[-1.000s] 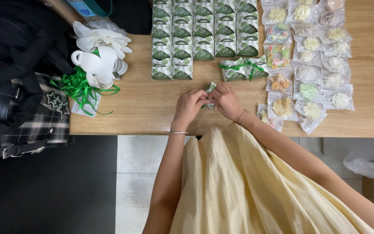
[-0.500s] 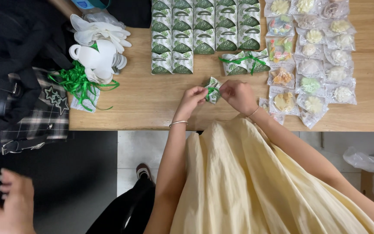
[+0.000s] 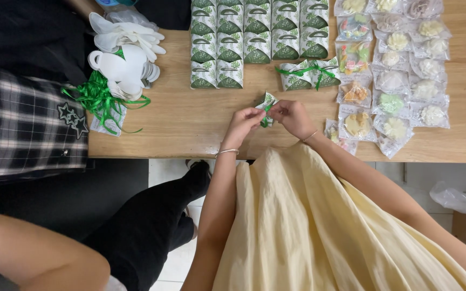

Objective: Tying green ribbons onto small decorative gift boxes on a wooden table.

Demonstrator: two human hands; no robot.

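Observation:
A small green-and-white paper gift box (image 3: 266,103) with a green ribbon is held just above the wooden table (image 3: 190,129). My left hand (image 3: 242,125) pinches it from the left and my right hand (image 3: 292,117) grips it from the right, fingers working at the ribbon. Two finished boxes tied with green ribbon (image 3: 308,74) lie just beyond my hands. Rows of matching untied boxes (image 3: 244,40) stand further back.
Clear packets of small sweets (image 3: 400,70) cover the table's right side. A pile of white paper cut-outs (image 3: 125,51) and loose green ribbon (image 3: 101,99) lie at the left. Another person in dark trousers (image 3: 152,221) and a plaid garment (image 3: 22,124) sits to my left.
My hands lifted the small box from the table and drew it slightly away from me. The person at the left shifted, and a dark-trousered leg now reaches under the table edge.

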